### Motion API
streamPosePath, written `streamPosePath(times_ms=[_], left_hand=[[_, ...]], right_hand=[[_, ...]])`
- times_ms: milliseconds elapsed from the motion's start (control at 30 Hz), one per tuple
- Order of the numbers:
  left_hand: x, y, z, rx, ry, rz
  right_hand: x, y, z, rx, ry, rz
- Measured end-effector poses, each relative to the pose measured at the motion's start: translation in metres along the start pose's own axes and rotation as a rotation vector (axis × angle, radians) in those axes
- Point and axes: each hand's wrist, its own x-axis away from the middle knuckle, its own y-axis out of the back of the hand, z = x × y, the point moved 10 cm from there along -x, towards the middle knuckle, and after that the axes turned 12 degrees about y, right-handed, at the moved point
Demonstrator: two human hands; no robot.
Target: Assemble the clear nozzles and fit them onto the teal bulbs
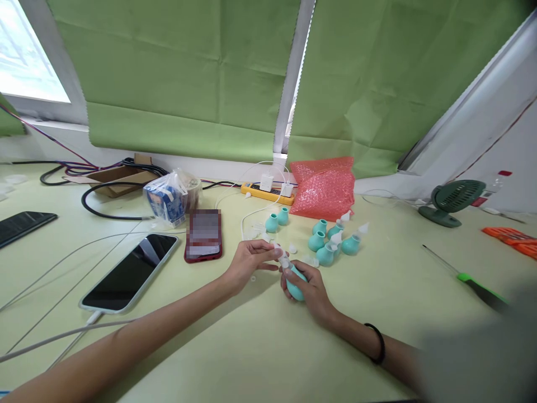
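A teal squeeze bulb [296,284] with a clear plastic neck lies in my right hand [310,288], whose fingers wrap round it. My left hand [254,260] pinches the clear nozzle tip [282,256] at the bulb's upper end. Just beyond my hands, several teal bulbs with clear nozzles [326,254] stand in a group. Some bulbs there, such as one teal bulb [316,240], have a bare round opening. Two more open bulbs [272,223] stand behind my left hand. Small clear plastic parts [310,261] lie around them on the table.
Two phones [130,274] [204,235] lie to the left near cables. At the back are a plastic-wrapped blue box [165,198], a yellow power strip [268,193] and a pink bubble-wrap bag [323,187]. A green fan [455,198] and a screwdriver [465,277] are on the right.
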Motion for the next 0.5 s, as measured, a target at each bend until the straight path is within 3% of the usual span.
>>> streamPosePath(times_ms=[233,433,500], left_hand=[[0.003,-0.019,-0.025,-0.199,-0.061,0.048],[-0.011,-0.016,-0.094,-0.167,-0.308,-0.116],[-0.020,-0.015,-0.113,-0.225,-0.423,-0.200]], right_hand=[[-0.004,0.003,0.010,-0.040,0.122,0.018],[-0.011,0.018,0.009,-0.082,0.207,-0.084],[-0.010,0.016,0.006,-0.026,0.183,-0.052]])
